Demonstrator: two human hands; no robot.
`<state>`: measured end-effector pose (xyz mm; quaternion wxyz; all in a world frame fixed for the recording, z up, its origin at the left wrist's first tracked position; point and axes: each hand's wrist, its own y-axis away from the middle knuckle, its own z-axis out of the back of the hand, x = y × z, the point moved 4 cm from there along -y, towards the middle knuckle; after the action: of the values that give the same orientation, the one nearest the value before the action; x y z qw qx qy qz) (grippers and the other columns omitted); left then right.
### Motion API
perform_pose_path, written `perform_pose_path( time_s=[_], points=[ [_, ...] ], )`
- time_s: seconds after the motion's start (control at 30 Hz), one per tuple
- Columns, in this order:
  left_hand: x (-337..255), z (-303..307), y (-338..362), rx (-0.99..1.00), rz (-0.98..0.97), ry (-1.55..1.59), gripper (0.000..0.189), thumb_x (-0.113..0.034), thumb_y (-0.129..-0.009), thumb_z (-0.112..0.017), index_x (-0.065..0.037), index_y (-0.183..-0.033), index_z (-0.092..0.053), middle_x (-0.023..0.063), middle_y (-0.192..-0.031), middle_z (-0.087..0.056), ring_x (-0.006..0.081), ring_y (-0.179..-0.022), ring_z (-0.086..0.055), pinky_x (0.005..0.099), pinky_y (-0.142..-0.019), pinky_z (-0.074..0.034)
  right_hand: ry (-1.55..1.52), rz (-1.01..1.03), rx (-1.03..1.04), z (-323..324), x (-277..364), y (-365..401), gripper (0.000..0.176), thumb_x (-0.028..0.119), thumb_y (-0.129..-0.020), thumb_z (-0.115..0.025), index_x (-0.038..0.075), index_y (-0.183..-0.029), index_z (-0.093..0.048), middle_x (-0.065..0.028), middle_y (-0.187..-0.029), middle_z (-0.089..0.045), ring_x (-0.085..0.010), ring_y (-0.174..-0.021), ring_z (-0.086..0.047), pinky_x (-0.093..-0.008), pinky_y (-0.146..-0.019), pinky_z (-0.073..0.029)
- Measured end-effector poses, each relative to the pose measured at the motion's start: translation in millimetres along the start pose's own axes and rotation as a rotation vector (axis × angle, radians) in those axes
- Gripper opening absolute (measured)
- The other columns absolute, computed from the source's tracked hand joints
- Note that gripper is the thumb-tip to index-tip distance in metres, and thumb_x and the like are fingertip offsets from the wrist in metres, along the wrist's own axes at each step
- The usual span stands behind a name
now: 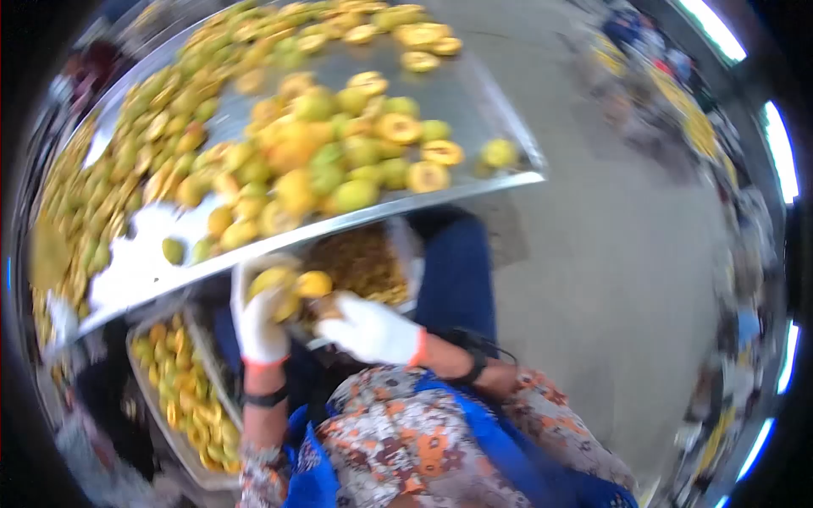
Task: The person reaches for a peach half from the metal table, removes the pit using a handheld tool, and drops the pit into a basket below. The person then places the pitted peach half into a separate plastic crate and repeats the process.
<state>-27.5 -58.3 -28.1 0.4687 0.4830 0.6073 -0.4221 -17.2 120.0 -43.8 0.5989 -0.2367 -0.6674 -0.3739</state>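
Note:
My left hand point(264, 326), in a white glove with an orange cuff, is closed around yellow stone fruit point(273, 281) that looks like peach. Close to its fingers shows a rounded orange-yellow piece point(314, 284); blur hides whether it is fruit or part of a tool. My right hand point(370, 330), gloved alike, has its fingers closed just right of that piece. Something brownish is at its fingertips, too smeared to name. Both hands are below the near edge of a metal table point(406, 201), above a container of brown and yellow bits point(360, 262).
Whole and halved yellow-green peaches point(326, 157) are heaped on the metal table. A crate point(199, 313) of similar fruit stands at lower left. My dark-clad leg point(461, 271) is beside the container of bits. Grey floor point(610, 279) stretches right, toward blurred yellow piles point(686, 110).

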Motion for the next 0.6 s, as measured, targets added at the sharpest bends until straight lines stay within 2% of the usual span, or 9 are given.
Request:
perform_pose_path(
  time_s=[0.03, 0.1, 0.17, 0.2, 0.23, 0.3, 0.37, 0.4, 0.6],
  points=[
    [3.5, -2.7, -0.2, -0.019, 0.004, 0.019, 0.033, -0.021, -0.091, -0.056, 0.0, -0.117, -0.06, 0.0121, -0.108, -0.066, 0.0202, -0.097, -0.064, 0.0318, -0.087, -0.052, -0.182, -0.225, 0.066, 2.1, 5.3, 3.6, 0.032, 0.031, -0.1, -0.063, 0.0, -0.106, -0.059, -0.0185, -0.09, -0.069, -0.0332, -0.071, -0.066, -0.0454, -0.066, -0.052],
    [12.5, -6.6, -0.4, -0.102, 0.125, 0.239, 0.027, -0.019, -0.097, -0.052, -0.001, -0.113, -0.063, 0.0096, -0.106, -0.066, 0.018, -0.098, -0.063, 0.0312, -0.088, -0.051, 0.323, 0.311, -0.09, 5.3, 8.3, 1.6, 0.033, 0.031, -0.1, -0.063, -0.001, -0.106, -0.058, -0.0223, -0.089, -0.069, -0.0398, -0.075, -0.067, -0.0469, -0.067, -0.052],
    [-2.1, -7.9, -3.5, -0.058, -0.02, -0.264, 0.025, -0.019, -0.104, -0.048, -0.001, -0.11, -0.065, 0.0072, -0.104, -0.066, 0.0146, -0.096, -0.061, 0.0291, -0.088, -0.049, 0.464, 0.246, -0.045, 6.7, 9.0, -1.6, 0.034, 0.031, -0.099, -0.064, -0.002, -0.106, -0.058, -0.0284, -0.092, -0.068, -0.047, -0.082, -0.068, -0.0494, -0.07, -0.053],
    [-1.2, -8.5, -2.0, -0.085, 0.018, -0.096, 0.026, -0.02, -0.105, -0.047, -0.002, -0.109, -0.065, 0.0064, -0.103, -0.066, 0.0132, -0.096, -0.061, 0.0283, -0.088, -0.049, 0.519, 0.257, -0.102, 3.6, 12.4, -2.3, 0.019, 0.018, -0.096, -0.065, 0.002, -0.106, -0.063, -0.024, -0.092, -0.061, -0.043, -0.079, -0.064, -0.0473, -0.065, -0.051],
    [-0.7, -9.3, -1.2, -0.102, 0.046, 0.077, 0.027, -0.021, -0.107, -0.046, -0.002, -0.108, -0.065, 0.0055, -0.103, -0.065, 0.0119, -0.096, -0.06, 0.0276, -0.088, -0.049, 0.415, 0.006, -0.121, 3.7, 29.8, -2.5, 0.023, 0.02, -0.098, -0.064, 0.002, -0.111, -0.062, -0.0277, -0.101, -0.062, -0.0476, -0.088, -0.065, -0.0491, -0.073, -0.052],
    [-11.2, -8.8, 2.1, -0.07, -0.105, -0.196, 0.04, -0.03, -0.112, -0.035, -0.002, -0.113, -0.063, 0.0088, -0.105, -0.067, 0.0159, -0.097, -0.064, 0.0307, -0.09, -0.051, 0.459, 0.098, -0.105, 4.9, 27.0, -2.4, 0.043, 0.035, -0.098, -0.063, -0.002, -0.118, -0.052, -0.0349, -0.095, -0.066, -0.0529, -0.095, -0.065, -0.0538, -0.075, -0.053],
    [2.3, -10.2, 3.6, -0.156, 0.108, 0.292, 0.038, -0.03, -0.112, -0.037, -0.002, -0.113, -0.063, 0.0091, -0.104, -0.067, 0.0167, -0.097, -0.064, 0.0305, -0.089, -0.052, 0.443, 0.154, -0.099, 0.5, 30.2, -1.7, 0.043, 0.033, -0.098, -0.063, -0.003, -0.118, -0.051, -0.035, -0.094, -0.066, -0.0533, -0.095, -0.065, -0.0535, -0.075, -0.053],
    [2.5, -12.0, 3.8, -0.157, 0.107, 0.29, 0.038, -0.03, -0.112, -0.037, -0.002, -0.113, -0.063, 0.0091, -0.104, -0.067, 0.0167, -0.097, -0.064, 0.0305, -0.089, -0.052, 0.41, 0.123, -0.112, -1.3, 32.6, -1.7, 0.043, 0.032, -0.098, -0.063, -0.003, -0.118, -0.051, -0.0351, -0.094, -0.066, -0.0533, -0.094, -0.065, -0.0535, -0.074, -0.053],
    [-20.1, -20.4, 9.1, -0.137, -0.12, -0.341, 0.038, -0.029, -0.111, -0.039, 0.0, -0.11, -0.063, 0.0101, -0.103, -0.068, 0.0161, -0.093, -0.065, 0.0303, -0.086, -0.053, 0.401, 0.149, -0.146, -4.7, 27.4, -0.8, 0.041, 0.03, -0.098, -0.063, -0.005, -0.117, -0.05, -0.0348, -0.09, -0.065, -0.0536, -0.089, -0.065, -0.055, -0.069, -0.052]
  ],
)
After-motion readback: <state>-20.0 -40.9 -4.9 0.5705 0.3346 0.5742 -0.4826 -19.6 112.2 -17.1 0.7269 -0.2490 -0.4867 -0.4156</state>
